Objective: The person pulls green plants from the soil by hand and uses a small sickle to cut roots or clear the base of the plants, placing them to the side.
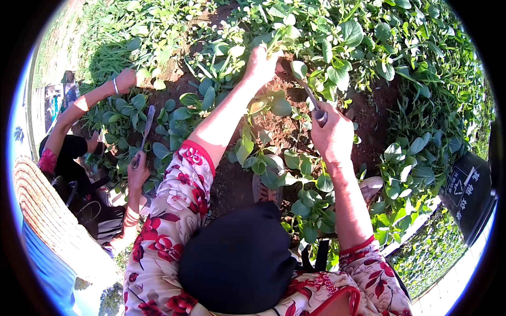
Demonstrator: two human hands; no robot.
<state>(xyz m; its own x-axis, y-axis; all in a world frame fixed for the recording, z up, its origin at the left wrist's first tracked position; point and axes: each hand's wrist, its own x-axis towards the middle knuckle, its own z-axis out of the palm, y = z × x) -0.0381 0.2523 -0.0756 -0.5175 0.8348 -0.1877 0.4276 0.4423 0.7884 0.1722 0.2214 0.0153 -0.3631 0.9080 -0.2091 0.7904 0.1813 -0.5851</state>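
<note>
My left hand (261, 67) is closed around the stems of a bunch of leafy greens (284, 36) at the top middle of the bed. To its right and nearer to me, my right hand (333, 131) grips a narrow metal hand spade (311, 96) by its hollow, tube-like handle. The spade points up and left, toward the soil beside my left hand. Leaves hide its tip. Round-leaved green plants (337, 73) stand close by on the right, and more such seedlings (308, 210) grow between my forearms.
At the left, a co-worker's hand (138, 169) holds a similar narrow spade, and the other hand (126, 81) reaches among the plants. A straw hat (52, 210) covers the lower left. A black bin (468, 187) stands at the right. My shoes (266, 190) are among the plants on brown soil (371, 116).
</note>
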